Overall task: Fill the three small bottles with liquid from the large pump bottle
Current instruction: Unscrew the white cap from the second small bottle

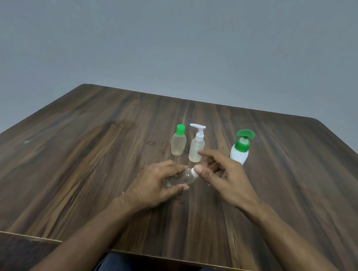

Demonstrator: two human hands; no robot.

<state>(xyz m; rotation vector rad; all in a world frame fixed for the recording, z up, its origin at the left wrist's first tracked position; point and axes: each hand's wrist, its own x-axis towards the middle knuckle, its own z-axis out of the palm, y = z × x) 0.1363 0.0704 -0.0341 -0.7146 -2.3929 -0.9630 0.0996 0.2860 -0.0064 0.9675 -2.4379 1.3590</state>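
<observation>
A wooden table (78,167) bears a white pump bottle (240,153), right of two small filled bottles (196,149) standing upright. The left hand (155,184) grips a tilted clear bottle (182,176); the right hand (220,177) pinches its white cap (196,168)

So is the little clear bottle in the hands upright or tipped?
Tipped: the clear bottle lies slanted in the left hand, cap toward the right hand.

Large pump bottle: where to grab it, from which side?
Wrap the white body of the large pump bottle, below the green collar, coming in from the right with the right hand. It stands upright and clear on that side; the wide pump head overhangs on top, so a top grip looks awkward.
</observation>
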